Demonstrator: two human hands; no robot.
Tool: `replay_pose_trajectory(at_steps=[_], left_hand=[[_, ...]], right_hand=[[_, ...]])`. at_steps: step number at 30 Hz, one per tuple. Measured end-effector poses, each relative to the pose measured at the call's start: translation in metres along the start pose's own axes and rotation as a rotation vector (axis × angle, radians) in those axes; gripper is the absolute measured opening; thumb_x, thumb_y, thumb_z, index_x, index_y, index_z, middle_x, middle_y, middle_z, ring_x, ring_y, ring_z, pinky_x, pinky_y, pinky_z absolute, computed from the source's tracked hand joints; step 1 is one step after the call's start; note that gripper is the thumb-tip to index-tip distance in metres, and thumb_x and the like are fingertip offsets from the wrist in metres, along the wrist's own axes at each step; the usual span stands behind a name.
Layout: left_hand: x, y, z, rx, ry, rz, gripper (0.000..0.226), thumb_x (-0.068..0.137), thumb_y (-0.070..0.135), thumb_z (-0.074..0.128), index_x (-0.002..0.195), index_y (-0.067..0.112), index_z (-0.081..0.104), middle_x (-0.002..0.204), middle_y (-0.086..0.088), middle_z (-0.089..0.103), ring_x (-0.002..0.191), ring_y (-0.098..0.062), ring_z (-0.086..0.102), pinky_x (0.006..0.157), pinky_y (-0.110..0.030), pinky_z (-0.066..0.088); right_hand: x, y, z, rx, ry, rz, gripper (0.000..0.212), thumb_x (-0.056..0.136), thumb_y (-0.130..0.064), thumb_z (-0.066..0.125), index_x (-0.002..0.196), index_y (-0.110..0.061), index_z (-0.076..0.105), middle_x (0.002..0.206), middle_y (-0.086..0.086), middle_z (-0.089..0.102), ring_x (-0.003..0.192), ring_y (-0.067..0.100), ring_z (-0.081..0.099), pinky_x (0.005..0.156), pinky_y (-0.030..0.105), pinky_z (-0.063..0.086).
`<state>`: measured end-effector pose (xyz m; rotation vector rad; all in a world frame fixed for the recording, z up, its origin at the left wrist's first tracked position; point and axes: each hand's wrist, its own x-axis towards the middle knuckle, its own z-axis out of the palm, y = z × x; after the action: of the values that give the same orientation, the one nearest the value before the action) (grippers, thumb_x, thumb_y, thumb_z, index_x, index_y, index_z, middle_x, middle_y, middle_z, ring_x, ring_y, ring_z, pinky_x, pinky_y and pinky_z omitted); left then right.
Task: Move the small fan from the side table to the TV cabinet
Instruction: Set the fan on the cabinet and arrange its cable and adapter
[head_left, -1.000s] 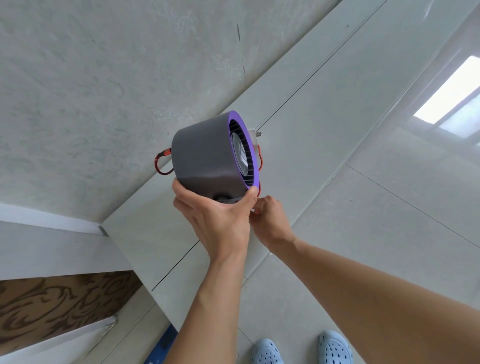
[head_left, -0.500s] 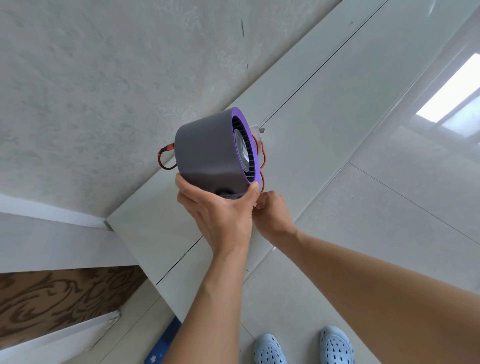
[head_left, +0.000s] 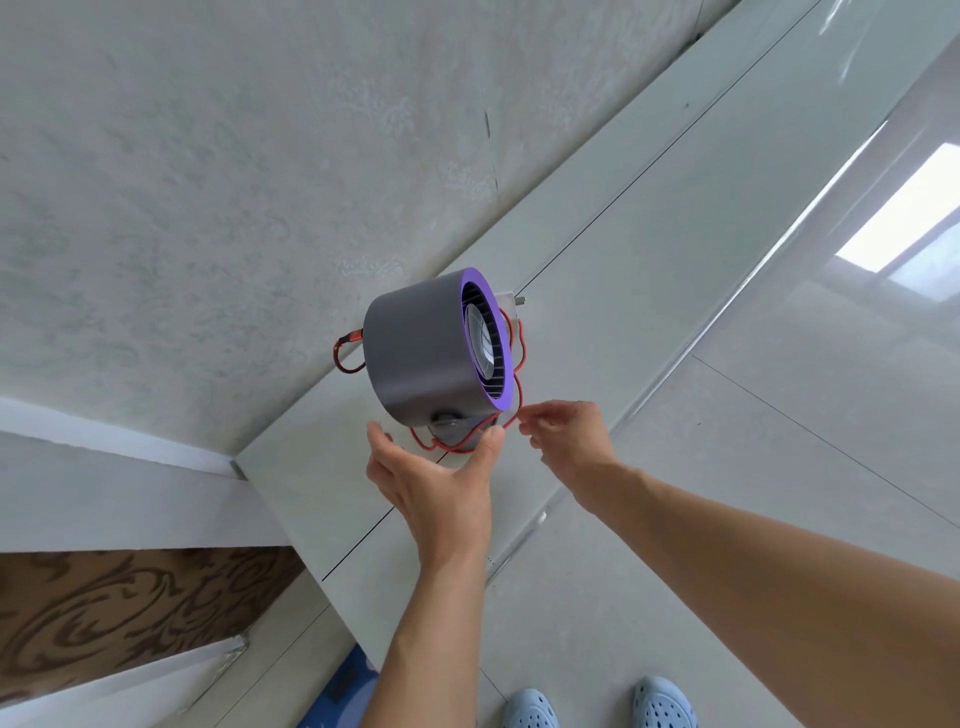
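Grey fan (head_left: 421, 348) stands on pale surface (head_left: 649, 249); left hand (head_left: 436, 488) open beneath, right hand (head_left: 566, 436) pinching red cord (head_left: 517, 374).

Single head-worn wide-angle view. It looks forward and steeply down from above the person's outstretched forearms, close over the pale worktop (head_left: 613, 270). The wall fills the upper left; the tiled floor (head_left: 779, 467) fills the right.

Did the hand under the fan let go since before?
Yes. The left hand has opened and dropped just below the fan, which sits on the cabinet top. Earlier it gripped the fan's underside.
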<state>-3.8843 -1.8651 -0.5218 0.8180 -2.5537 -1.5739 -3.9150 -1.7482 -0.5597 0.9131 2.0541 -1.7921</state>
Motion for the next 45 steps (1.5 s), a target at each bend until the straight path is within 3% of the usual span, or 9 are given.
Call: replay_pose_trajectory(at_steps=[6, 10, 12, 15, 26, 38, 42, 45], left_hand=[[-0.019, 0.001, 0.009, -0.057, -0.011, -0.163, 0.087, 0.070, 0.035, 0.084, 0.136, 0.011, 0.032, 0.128, -0.002, 0.035, 0.123, -0.022, 0.040, 0.095, -0.034, 0.041], [-0.031, 0.013, 0.010, -0.118, -0.101, -0.181, 0.053, 0.077, 0.033, 0.079, 0.117, 0.022, 0.045, 0.115, 0.002, 0.055, 0.107, -0.014, 0.058, 0.081, -0.023, 0.043], [-0.031, 0.027, 0.010, -0.174, -0.157, -0.186, 0.037, 0.081, 0.029, 0.076, 0.110, 0.021, 0.053, 0.105, 0.001, 0.066, 0.093, -0.012, 0.066, 0.083, -0.030, 0.053], [-0.029, 0.057, 0.010, -0.192, -0.239, -0.133, 0.020, 0.086, 0.023, 0.070, 0.103, 0.019, 0.060, 0.091, -0.001, 0.071, 0.081, -0.015, 0.069, 0.086, -0.040, 0.057], [-0.002, 0.145, 0.029, -0.193, -0.380, 0.011, 0.016, 0.090, 0.019, 0.063, 0.105, 0.013, 0.063, 0.087, -0.008, 0.072, 0.067, -0.009, 0.065, 0.066, -0.022, 0.055], [0.077, 0.191, 0.019, -0.052, -0.394, 0.161, 0.010, 0.091, 0.014, 0.063, 0.100, 0.016, 0.065, 0.087, -0.005, 0.072, 0.076, -0.015, 0.068, 0.077, -0.031, 0.056], [0.121, 0.192, 0.017, 0.120, -0.492, 0.128, 0.007, 0.089, 0.020, 0.063, 0.095, 0.024, 0.065, 0.098, -0.006, 0.075, 0.086, -0.015, 0.068, 0.089, -0.032, 0.049], [0.147, 0.184, 0.018, 0.255, -0.600, 0.088, 0.006, 0.089, 0.026, 0.064, 0.095, 0.028, 0.064, 0.105, -0.003, 0.074, 0.102, -0.017, 0.066, 0.088, -0.028, 0.046]], right_hand=[[0.004, -0.002, -0.019, -0.014, -0.006, 0.013, 0.021, 0.091, -0.009, 0.054, 0.094, -0.012, 0.074, 0.080, 0.004, 0.069, 0.065, 0.013, 0.058, 0.057, 0.022, 0.048], [0.009, -0.008, -0.031, -0.007, -0.008, 0.014, 0.018, 0.091, -0.012, 0.055, 0.092, -0.013, 0.073, 0.076, 0.003, 0.067, 0.063, 0.013, 0.056, 0.055, 0.021, 0.045], [0.013, -0.015, -0.036, -0.004, 0.000, 0.004, 0.018, 0.090, -0.012, 0.055, 0.088, -0.014, 0.073, 0.074, 0.003, 0.066, 0.063, 0.014, 0.056, 0.056, 0.022, 0.046], [0.017, -0.031, -0.042, 0.008, 0.009, -0.013, 0.018, 0.090, -0.012, 0.055, 0.085, -0.013, 0.072, 0.075, 0.005, 0.066, 0.062, 0.015, 0.056, 0.056, 0.023, 0.045], [0.023, -0.087, -0.073, -0.016, -0.040, -0.093, 0.018, 0.090, -0.014, 0.056, 0.090, -0.006, 0.072, 0.073, 0.006, 0.065, 0.059, 0.017, 0.058, 0.053, 0.022, 0.044], [0.053, -0.100, -0.090, -0.169, -0.067, -0.136, 0.018, 0.088, -0.006, 0.054, 0.093, -0.010, 0.071, 0.079, 0.005, 0.067, 0.065, 0.018, 0.060, 0.052, 0.020, 0.044], [0.073, -0.106, -0.078, -0.283, -0.085, -0.182, 0.021, 0.087, -0.007, 0.055, 0.097, -0.015, 0.071, 0.079, -0.002, 0.065, 0.072, 0.018, 0.062, 0.053, 0.020, 0.041], [0.088, -0.113, -0.067, -0.416, -0.103, -0.236, 0.023, 0.087, -0.010, 0.056, 0.104, -0.018, 0.068, 0.090, -0.001, 0.066, 0.078, 0.018, 0.062, 0.060, 0.022, 0.045]])
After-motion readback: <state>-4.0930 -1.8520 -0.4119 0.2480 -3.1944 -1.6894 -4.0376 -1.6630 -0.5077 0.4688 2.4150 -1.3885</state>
